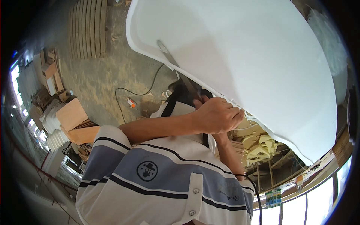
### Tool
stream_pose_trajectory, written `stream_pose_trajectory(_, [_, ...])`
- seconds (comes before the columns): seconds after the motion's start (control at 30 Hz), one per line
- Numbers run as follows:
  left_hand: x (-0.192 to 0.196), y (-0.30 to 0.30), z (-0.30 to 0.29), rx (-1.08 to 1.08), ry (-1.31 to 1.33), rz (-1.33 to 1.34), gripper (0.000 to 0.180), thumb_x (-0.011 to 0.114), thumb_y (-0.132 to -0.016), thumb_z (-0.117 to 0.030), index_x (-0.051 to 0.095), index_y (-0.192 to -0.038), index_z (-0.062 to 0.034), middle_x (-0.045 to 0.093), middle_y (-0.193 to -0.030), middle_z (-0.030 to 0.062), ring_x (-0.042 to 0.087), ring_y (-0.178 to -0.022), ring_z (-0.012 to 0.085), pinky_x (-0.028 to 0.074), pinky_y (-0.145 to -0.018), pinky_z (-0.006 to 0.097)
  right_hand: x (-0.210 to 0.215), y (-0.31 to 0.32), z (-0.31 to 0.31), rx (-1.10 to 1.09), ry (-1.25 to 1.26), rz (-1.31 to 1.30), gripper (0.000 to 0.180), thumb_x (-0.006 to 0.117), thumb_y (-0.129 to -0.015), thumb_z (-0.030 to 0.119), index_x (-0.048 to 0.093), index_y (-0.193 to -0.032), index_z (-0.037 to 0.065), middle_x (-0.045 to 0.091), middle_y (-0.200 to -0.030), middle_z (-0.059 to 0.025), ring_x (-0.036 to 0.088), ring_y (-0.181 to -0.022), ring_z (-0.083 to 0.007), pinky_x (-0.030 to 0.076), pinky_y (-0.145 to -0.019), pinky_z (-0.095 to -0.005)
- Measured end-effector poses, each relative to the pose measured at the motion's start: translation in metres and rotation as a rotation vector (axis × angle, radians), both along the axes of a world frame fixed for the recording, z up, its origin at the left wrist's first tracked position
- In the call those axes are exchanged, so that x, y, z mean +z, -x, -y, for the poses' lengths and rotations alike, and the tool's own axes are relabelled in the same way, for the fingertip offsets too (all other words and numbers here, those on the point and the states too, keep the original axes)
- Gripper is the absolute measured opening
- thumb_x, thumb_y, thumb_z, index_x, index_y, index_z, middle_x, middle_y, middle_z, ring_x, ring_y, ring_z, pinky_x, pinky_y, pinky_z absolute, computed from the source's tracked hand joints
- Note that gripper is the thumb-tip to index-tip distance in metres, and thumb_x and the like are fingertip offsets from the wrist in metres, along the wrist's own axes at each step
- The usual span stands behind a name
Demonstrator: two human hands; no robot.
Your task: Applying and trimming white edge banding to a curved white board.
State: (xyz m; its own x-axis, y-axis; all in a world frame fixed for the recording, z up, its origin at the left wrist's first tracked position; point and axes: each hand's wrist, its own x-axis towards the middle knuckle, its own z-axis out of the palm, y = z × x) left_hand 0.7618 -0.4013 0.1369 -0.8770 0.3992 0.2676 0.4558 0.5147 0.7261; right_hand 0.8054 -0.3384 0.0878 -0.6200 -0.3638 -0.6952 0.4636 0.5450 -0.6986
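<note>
A long metal blade (176, 67) lies flat on a large white foam sheet (247, 60), pointing far-left, its handle end gripped by closed fingers of the left hand (217, 114); the right hand appears hidden beneath. Dusty concrete floor (108, 75), stacked timber (88, 28) beyond.

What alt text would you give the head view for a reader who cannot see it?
A hand grips a long flat metal blade laid against the edge of a large white foam sheet, above the person's striped polo shirt. The other hand is hidden. Below lie a dusty concrete floor, a black cable and stacked wood pieces.
</note>
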Motion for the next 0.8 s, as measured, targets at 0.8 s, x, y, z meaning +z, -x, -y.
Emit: stream_pose_trajectory(0.8, [-0.012,0.000,0.171,-0.002,0.559,0.189,0.029,0.061,-0.089,-0.017,0.059,-0.115,-0.0051,0.067,-0.073,0.0086,0.066,-0.063,0.0273,0.050,-0.054,0.039,-0.011,-0.005,0.082,-0.444,0.262,-0.140,0.029,0.057,-0.096,0.020,0.064,-0.110,-0.005,0.060,-0.072,-0.0066,0.056,-0.059,-0.0127,0.047,-0.055,-0.0283])
